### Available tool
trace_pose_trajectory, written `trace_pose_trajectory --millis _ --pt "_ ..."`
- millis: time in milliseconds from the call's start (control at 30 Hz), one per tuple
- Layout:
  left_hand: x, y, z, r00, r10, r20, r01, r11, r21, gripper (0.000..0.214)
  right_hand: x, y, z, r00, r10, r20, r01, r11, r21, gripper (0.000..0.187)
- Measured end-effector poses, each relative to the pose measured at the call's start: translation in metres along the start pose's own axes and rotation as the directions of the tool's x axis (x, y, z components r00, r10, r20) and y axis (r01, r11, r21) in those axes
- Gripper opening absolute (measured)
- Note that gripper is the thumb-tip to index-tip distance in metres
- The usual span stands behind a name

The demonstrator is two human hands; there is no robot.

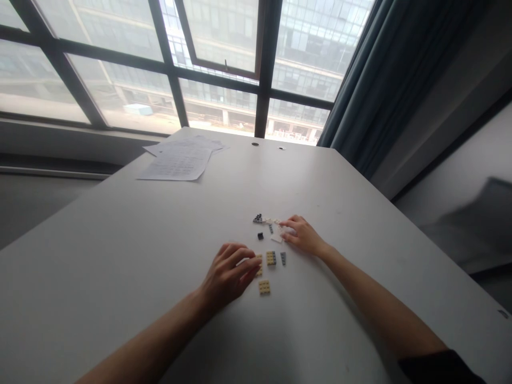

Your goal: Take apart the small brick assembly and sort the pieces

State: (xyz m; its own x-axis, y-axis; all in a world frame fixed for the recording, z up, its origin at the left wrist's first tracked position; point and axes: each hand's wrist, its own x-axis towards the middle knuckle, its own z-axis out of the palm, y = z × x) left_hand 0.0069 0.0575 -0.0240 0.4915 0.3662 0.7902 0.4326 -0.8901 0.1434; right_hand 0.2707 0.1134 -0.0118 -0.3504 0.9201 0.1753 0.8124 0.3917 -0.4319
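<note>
Small toy bricks lie scattered on a white table (120, 256). My left hand (230, 274) rests on the table with its fingers curled and pressed on a tan brick (259, 265) at their tips. Just right of it lie a tan and grey piece (271, 258) and a small grey brick (283, 258). A tan plate (264, 287) lies below my left fingertips. My right hand (302, 234) has its fingers closed on a white brick (277, 238). A black brick (260, 236) and a dark grey piece (258, 218) lie to the left of that hand.
Printed paper sheets (180, 160) lie at the far left of the table. Two small cable holes (255, 144) sit near the far edge. A large window is behind the table and a dark curtain (384, 80) hangs at the right.
</note>
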Motion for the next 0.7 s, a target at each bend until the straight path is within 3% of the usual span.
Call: trace_pose_trajectory --millis 700 --pt "-0.001 0.0 0.0 1.0 -0.004 0.017 0.004 1.0 -0.005 0.014 0.017 -0.005 0.004 0.998 0.016 0.06 -0.014 0.999 -0.031 0.02"
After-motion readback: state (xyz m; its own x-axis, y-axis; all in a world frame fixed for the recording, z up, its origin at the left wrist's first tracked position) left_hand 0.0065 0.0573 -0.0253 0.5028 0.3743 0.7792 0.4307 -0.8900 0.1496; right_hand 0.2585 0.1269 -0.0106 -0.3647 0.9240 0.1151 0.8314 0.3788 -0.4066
